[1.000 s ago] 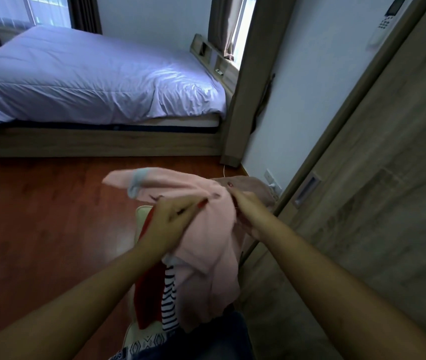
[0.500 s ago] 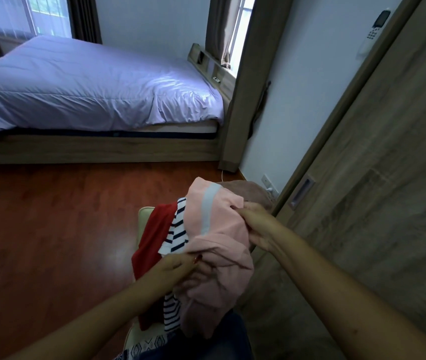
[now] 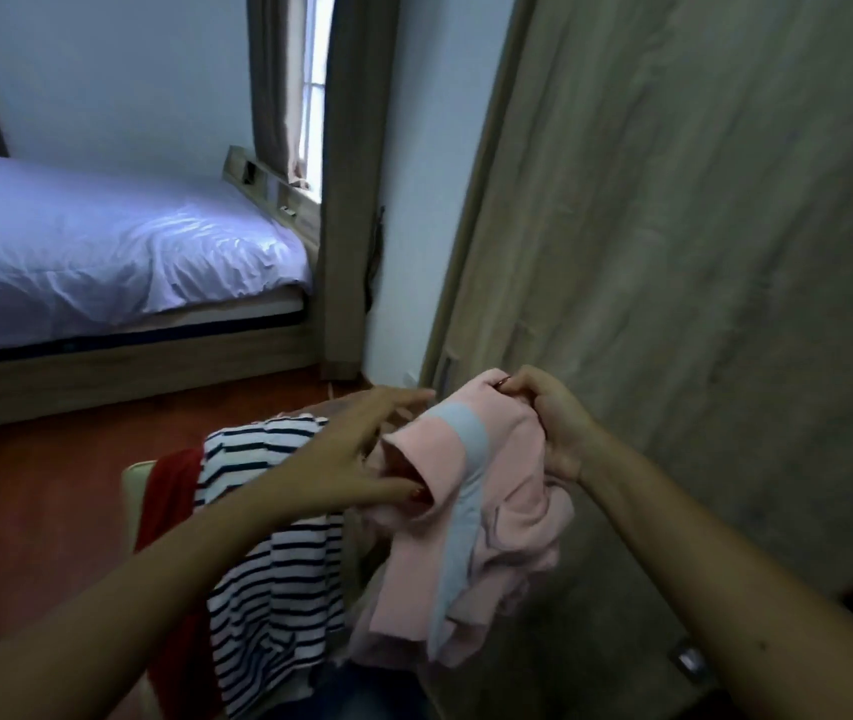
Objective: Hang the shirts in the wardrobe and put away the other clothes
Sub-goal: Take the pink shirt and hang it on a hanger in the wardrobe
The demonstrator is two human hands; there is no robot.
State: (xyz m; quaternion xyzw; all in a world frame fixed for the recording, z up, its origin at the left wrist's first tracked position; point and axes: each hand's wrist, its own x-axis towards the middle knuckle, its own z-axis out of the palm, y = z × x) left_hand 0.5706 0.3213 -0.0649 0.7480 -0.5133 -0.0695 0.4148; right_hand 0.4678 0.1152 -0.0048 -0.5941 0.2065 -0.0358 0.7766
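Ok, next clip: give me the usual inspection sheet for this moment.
Surface: cream seat under the clothes pile; only its edge shows.
Job's things: pink garment with a grey band, held up; striped shirt and red garment draped on the pile.
Clutter: nothing seen.
Grippers: right hand pinches the pink garment's top edge; left hand open, fingers straight, thumb against its fold.
Cables: dark strip hangs on the wall by the curtain; cannot tell if it is a cable.
Surroundings: bed, wood floor, wardrobe door on the right.
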